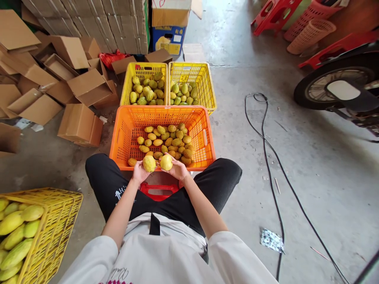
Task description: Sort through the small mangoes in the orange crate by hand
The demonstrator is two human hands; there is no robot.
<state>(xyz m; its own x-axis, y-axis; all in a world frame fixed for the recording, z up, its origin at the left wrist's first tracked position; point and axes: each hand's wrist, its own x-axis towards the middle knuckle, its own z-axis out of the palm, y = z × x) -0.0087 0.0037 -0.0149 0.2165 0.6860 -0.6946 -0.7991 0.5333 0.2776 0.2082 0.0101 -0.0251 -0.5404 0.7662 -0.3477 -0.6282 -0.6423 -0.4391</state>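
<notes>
Over the near rim of an orange plastic crate point(118, 136), my two hands are held close together. In my left hand point(140, 171) sits a rounded yellow fruit point(149, 163), with the fingers closed about its side. My right hand point(179, 170) holds a second yellow fruit point(166, 162), smoother and paler. Inside the orange crate lie many yellow and brownish-yellow oval fruits point(158, 142), mostly toward its middle and right. Their exact kind I cannot make out.
Two yellow crates point(212, 88) with greenish fruit stand behind the orange one. Another yellow crate point(62, 228) of long yellow-green fruit is at lower left. Cardboard boxes point(77, 123) lie at left. A black cable point(274, 197) and a motorcycle wheel point(334, 85) are at right.
</notes>
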